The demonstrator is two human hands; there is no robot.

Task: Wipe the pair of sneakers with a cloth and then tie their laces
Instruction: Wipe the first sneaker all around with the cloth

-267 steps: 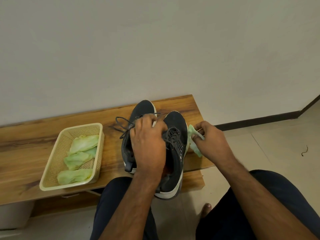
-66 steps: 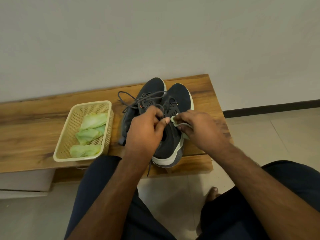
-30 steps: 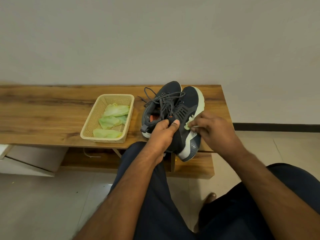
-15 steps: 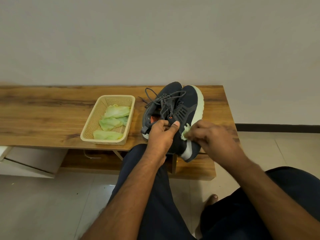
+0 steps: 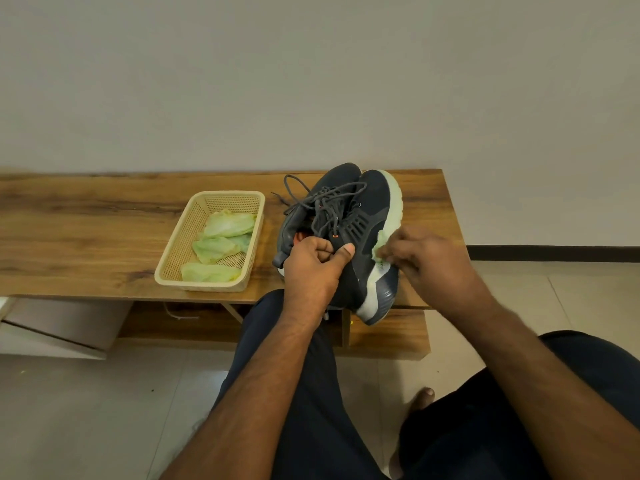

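Moved: green cloth [image 5: 380,244] has shifted up the right sneaker [image 5: 372,237]'s side.
Left grip [image 5: 317,265]: clasps sneaker collar.
Right grip [image 5: 424,258]: pinches cloth.

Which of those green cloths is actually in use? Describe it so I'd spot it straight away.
Start at the wooden bench and find the two dark sneakers at its right end. The cloth in use is pinched in the right hand against the nearer sneaker's side. The other green cloths lie in the basket.
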